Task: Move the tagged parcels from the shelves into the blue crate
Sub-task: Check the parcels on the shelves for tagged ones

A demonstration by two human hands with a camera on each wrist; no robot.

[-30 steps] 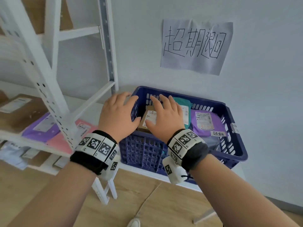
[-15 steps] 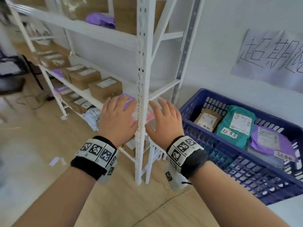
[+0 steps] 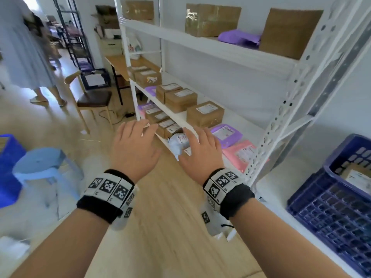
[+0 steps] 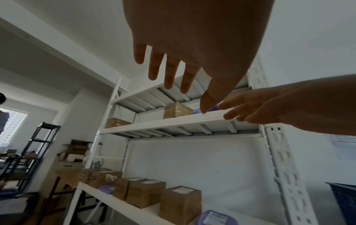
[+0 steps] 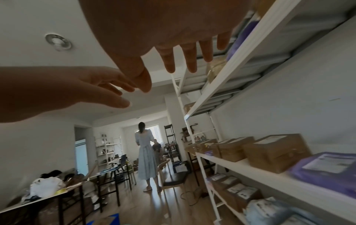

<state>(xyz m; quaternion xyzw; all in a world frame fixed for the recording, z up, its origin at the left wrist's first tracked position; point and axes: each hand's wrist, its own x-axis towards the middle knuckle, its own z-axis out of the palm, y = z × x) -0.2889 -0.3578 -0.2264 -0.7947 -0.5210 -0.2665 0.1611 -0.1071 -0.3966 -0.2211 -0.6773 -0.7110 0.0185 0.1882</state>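
Observation:
Both hands hover empty in front of the white shelf rack (image 3: 202,46), fingers straight and spread. My left hand (image 3: 135,145) is over the floor, left of the shelves. My right hand (image 3: 200,150) is beside it, above the lower shelf's front edge. On the middle shelf lie brown boxes (image 3: 204,114), a purple mailer (image 3: 225,134) and a pink mailer (image 3: 244,154). A white-grey bag (image 3: 177,142) sits on the lower shelf just past my right fingers. The blue crate (image 3: 329,205) stands at the right edge with a parcel inside. In both wrist views the fingers (image 4: 170,73) (image 5: 189,59) hold nothing.
A person in a light dress (image 3: 30,55) stands at the back left. A wooden chair (image 3: 93,99), a pale blue stool (image 3: 40,163) and a blue bin (image 3: 8,167) stand on the wooden floor to the left. The top shelf holds boxes and a purple bag (image 3: 239,38).
The view has swung left from the blue crate to the shelf rack. Both hands travelled with it, empty, from above the crate to the front of the shelves.

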